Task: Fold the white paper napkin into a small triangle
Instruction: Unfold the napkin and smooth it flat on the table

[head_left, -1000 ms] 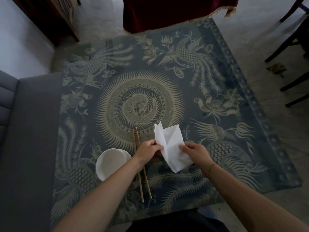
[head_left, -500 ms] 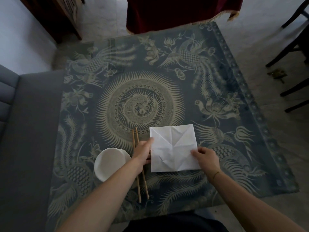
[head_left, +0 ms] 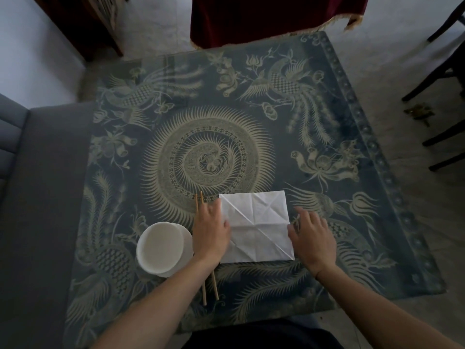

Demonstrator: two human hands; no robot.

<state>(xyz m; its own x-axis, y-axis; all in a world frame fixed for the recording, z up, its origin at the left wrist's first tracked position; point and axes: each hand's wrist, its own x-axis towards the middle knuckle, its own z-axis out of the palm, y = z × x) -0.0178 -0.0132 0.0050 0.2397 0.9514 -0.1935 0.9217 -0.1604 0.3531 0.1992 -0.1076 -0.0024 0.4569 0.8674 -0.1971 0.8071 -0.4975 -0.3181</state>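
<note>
Left hand (head_left: pixel 210 231) and right hand (head_left: pixel 312 239), fingers relaxed, flank the creased (unfolded) square napkin (head_left: pixel 256 226).

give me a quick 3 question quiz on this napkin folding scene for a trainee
1. True or false: the napkin lies spread open and flat on the table.
2. What lies partly under the left hand? A) a spoon B) chopsticks C) a pen
3. Which object sits just left of the left hand?

Key:
1. True; creases show, but no fold is made.
2. B.
3. The white bowl.

The right hand rests at the napkin's right edge.
</note>
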